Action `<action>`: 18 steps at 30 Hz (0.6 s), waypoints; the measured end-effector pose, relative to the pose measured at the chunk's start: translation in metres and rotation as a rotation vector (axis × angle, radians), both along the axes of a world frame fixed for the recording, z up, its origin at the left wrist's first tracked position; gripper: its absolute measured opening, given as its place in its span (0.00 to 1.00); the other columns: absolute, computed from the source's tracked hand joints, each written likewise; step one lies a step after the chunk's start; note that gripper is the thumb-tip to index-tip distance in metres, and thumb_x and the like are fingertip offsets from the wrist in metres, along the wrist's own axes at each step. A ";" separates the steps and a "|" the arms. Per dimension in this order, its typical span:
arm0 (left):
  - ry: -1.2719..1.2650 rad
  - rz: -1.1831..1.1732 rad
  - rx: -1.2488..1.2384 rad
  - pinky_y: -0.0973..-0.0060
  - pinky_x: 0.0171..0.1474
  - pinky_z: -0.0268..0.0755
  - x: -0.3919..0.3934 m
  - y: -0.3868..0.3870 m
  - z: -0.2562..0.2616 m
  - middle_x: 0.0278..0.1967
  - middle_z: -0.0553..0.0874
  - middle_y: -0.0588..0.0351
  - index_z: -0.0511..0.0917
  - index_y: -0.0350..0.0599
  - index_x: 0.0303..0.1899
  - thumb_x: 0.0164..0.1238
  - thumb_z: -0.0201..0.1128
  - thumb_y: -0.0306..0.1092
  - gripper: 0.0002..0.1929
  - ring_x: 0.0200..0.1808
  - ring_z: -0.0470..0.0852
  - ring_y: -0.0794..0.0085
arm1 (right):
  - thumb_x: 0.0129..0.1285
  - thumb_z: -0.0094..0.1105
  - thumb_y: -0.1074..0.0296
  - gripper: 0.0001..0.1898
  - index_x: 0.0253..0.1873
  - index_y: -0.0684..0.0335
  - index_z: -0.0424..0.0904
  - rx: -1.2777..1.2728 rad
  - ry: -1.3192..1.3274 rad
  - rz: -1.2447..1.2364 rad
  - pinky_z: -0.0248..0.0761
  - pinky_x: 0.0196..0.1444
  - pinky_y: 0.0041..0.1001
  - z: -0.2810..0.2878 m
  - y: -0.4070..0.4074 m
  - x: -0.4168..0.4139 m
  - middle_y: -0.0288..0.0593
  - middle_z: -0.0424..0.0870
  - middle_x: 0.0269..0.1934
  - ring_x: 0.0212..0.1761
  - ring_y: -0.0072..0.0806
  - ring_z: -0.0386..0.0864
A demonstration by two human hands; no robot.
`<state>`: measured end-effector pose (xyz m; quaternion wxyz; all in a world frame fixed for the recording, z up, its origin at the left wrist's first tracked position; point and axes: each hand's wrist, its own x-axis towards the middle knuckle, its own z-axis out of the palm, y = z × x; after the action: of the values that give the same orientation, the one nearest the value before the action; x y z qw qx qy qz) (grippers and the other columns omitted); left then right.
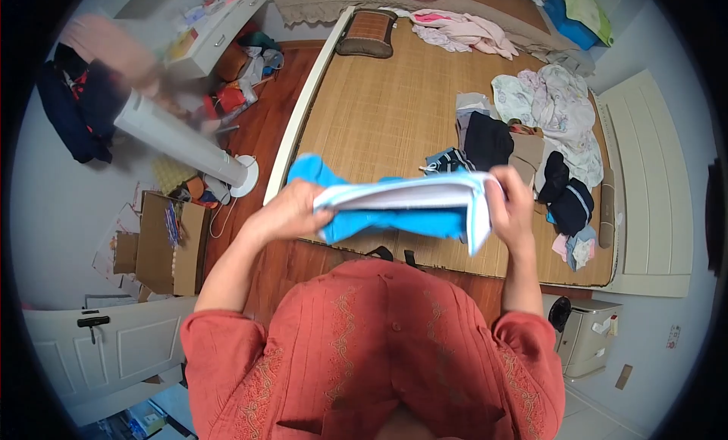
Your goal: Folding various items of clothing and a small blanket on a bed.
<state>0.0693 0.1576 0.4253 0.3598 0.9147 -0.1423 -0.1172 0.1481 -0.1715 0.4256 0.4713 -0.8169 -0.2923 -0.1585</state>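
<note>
A bright blue garment (392,223) with a white inner side and white edging is stretched between my two hands, above the near edge of a bed. At its left end my left hand (293,210) grips the cloth between thumb and fingers. My right hand (509,204) pinches the white-edged right end, where a corner hangs down. The garment's exact kind cannot be told. Beyond it, dark folded clothes (488,138) and a striped dark item (452,160) lie on the bamboo mat (387,99) of the bed.
A brown pillow (367,33) lies at the bed's far left. Crumpled floral bedding (563,107) and small clothes (577,249) are along the right side. To the left stand a white tower fan (182,144) and an open cardboard box (162,244); a white cabinet (591,332) is near right.
</note>
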 end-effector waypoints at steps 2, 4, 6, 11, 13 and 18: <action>-0.077 -0.039 -0.014 0.69 0.30 0.71 -0.007 -0.004 0.017 0.20 0.78 0.45 0.75 0.36 0.28 0.50 0.55 0.27 0.05 0.24 0.80 0.57 | 0.57 0.54 0.74 0.03 0.33 0.67 0.72 -0.002 0.034 0.003 0.65 0.25 0.24 0.001 -0.008 -0.009 0.44 0.74 0.21 0.21 0.29 0.74; -0.010 0.029 -0.024 0.69 0.31 0.71 -0.002 -0.006 0.029 0.20 0.78 0.44 0.75 0.36 0.28 0.50 0.54 0.27 0.06 0.24 0.79 0.56 | 0.57 0.54 0.75 0.03 0.33 0.67 0.72 -0.018 0.140 -0.018 0.65 0.25 0.23 0.006 -0.009 -0.007 0.43 0.74 0.22 0.21 0.29 0.74; 0.015 0.121 -0.016 0.67 0.33 0.71 0.012 -0.002 0.030 0.21 0.78 0.42 0.76 0.36 0.30 0.50 0.54 0.27 0.07 0.27 0.80 0.53 | 0.57 0.54 0.75 0.03 0.33 0.68 0.72 -0.024 0.106 -0.021 0.65 0.26 0.23 0.002 0.002 0.008 0.44 0.74 0.23 0.21 0.29 0.74; 0.010 0.278 0.187 0.61 0.38 0.71 0.101 0.037 -0.030 0.25 0.79 0.36 0.78 0.36 0.32 0.51 0.56 0.33 0.10 0.32 0.79 0.47 | 0.59 0.53 0.71 0.05 0.33 0.67 0.71 -0.016 0.080 -0.024 0.67 0.27 0.33 -0.074 0.065 0.103 0.54 0.74 0.23 0.26 0.47 0.76; -0.097 0.272 0.383 0.57 0.42 0.71 0.155 0.059 -0.069 0.28 0.80 0.36 0.80 0.38 0.32 0.50 0.56 0.36 0.12 0.34 0.79 0.46 | 0.60 0.52 0.66 0.09 0.32 0.65 0.68 -0.131 0.018 -0.071 0.64 0.27 0.41 -0.120 0.092 0.160 0.59 0.74 0.25 0.28 0.56 0.73; -0.350 0.580 0.364 0.61 0.51 0.67 0.273 0.095 -0.202 0.47 0.75 0.37 0.68 0.39 0.54 0.48 0.66 0.49 0.33 0.48 0.74 0.47 | 0.61 0.50 0.62 0.16 0.47 0.68 0.71 -0.202 -0.057 -0.437 0.66 0.43 0.42 -0.223 0.127 0.278 0.62 0.76 0.40 0.43 0.54 0.73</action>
<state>0.3423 0.2524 0.2231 0.1801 0.9720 0.0864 0.1239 0.4259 -0.0448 0.2022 0.3332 -0.8990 -0.1362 -0.2493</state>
